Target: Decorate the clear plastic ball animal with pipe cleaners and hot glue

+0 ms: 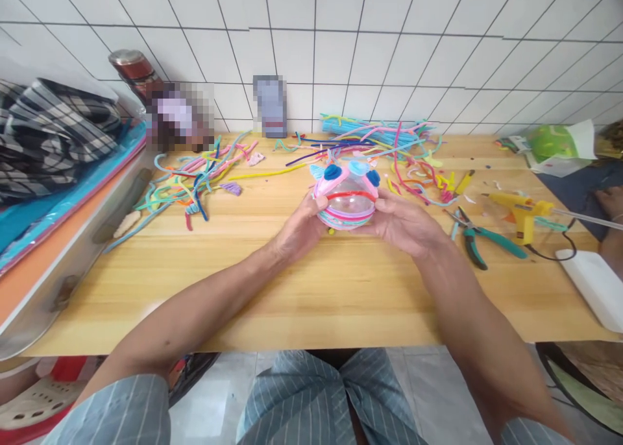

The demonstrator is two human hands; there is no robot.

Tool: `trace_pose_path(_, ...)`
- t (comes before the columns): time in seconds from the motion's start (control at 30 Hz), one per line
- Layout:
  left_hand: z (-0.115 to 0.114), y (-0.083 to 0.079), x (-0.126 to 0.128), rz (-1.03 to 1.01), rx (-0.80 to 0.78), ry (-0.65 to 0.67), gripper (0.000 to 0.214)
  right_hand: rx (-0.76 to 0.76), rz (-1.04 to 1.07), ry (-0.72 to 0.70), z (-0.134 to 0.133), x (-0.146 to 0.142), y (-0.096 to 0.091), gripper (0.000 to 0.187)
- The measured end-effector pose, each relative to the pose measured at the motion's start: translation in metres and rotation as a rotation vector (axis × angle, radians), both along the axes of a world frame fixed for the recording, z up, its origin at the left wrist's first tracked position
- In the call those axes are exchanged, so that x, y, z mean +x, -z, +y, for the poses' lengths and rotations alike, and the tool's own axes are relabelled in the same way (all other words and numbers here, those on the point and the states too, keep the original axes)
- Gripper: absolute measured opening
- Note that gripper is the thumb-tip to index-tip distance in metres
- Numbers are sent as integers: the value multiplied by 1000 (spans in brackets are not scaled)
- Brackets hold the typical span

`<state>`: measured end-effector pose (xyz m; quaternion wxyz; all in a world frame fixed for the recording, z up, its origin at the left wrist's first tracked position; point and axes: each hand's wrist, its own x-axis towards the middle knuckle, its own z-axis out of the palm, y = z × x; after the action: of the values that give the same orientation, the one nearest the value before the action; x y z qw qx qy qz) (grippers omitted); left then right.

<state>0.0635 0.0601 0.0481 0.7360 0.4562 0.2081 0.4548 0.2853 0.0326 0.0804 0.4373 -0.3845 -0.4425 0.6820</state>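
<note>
Both of my hands hold a clear plastic ball (346, 200) wrapped in pink, red and light blue pipe cleaners, with blue and light blue loops on top. My left hand (298, 228) grips its left side, fingers curled round it. My right hand (403, 223) cups its right side and underside. The ball is just above the wooden table (311, 289), near the middle.
Loose pipe cleaners (195, 179) lie scattered at the back left, with more pipe cleaners (389, 143) at the back right. Green-handled pliers (479, 237), a yellow glue gun (523, 213) and a white box (594, 286) lie to the right. A suitcase with checked cloth (53, 133) stands left.
</note>
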Motion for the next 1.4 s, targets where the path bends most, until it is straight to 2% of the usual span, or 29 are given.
trace_pose_path(0.17, 4, 5, 0, 15, 20, -15, 84, 16, -17, 30, 1, 3, 1, 41)
trace_pose_path(0.57, 16, 13, -7, -54, -7, 102, 90, 30, -27, -22, 3, 9, 3, 46)
trace_pose_path(0.77, 17, 17, -4, -92, 16, 105, 95, -3, -28, -29, 2, 8, 3, 47)
trace_pose_path(0.97, 15, 16, -3, -83, 16, 116, 100, 49, -55, -3, 1, 0, 3, 48)
trace_pose_path(1.2, 14, 11, -5, -58, 0, 155, 85, 136, -82, 101, 3, 9, 11, 45)
trace_pose_path(1.4, 18, 12, -8, 14, -39, 210, 91, 106, -37, 111, 6, 14, 14, 44)
